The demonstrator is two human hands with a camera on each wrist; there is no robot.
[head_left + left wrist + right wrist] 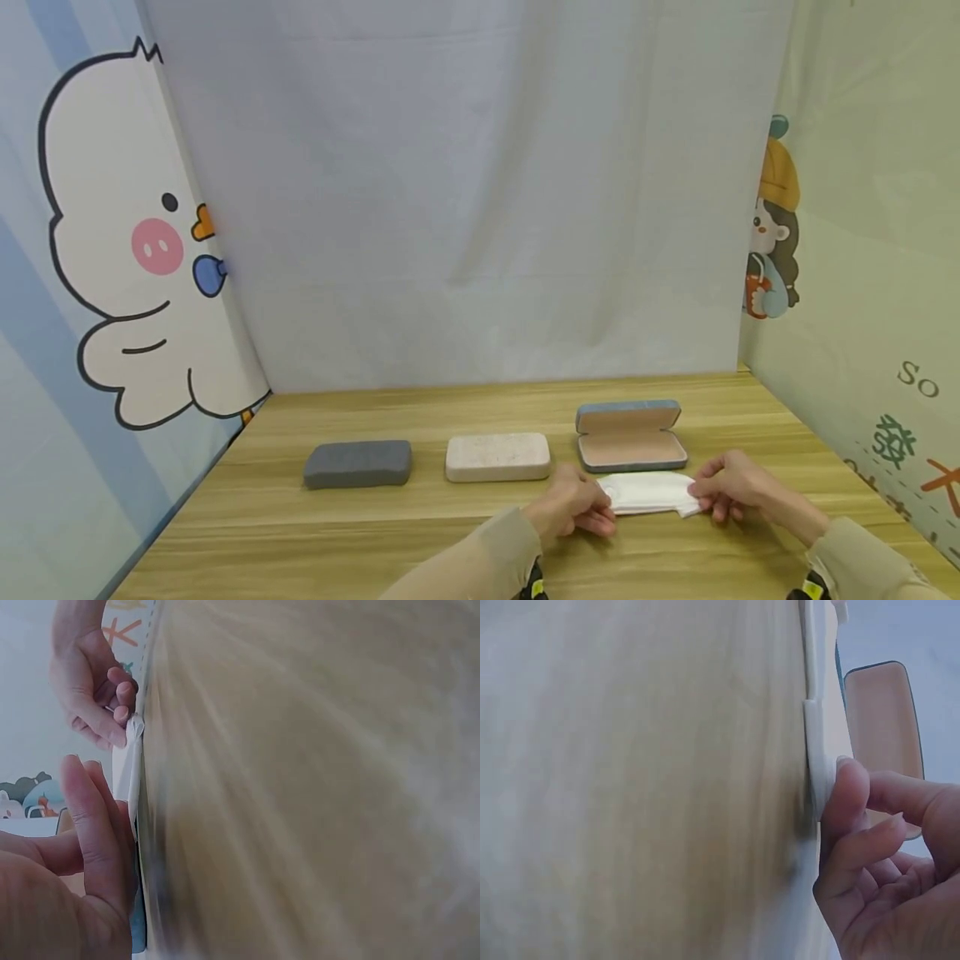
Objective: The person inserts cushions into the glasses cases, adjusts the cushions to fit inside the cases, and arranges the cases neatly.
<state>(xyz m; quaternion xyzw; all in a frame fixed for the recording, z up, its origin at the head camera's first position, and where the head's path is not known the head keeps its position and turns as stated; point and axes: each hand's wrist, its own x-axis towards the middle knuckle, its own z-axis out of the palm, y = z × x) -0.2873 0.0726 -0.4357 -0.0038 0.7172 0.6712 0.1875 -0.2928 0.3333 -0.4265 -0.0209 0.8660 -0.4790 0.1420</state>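
A folded white cloth lies low over the table in front of the open glasses case, which has a blue outside and a pinkish lining. My left hand holds the cloth's left end between thumb and fingers. At the opposite end my right hand pinches the edge with thumb and index finger, the other fingers curled loosely. The right wrist view shows this pinch on the cloth close up, with the case's lining behind. In the left wrist view my left fingers partly cover the case.
A closed cream glasses case stands left of the open one. Farther left is a closed dark grey glasses case. A pale curtain hangs behind the wooden table, with printed cloth walls at both sides.
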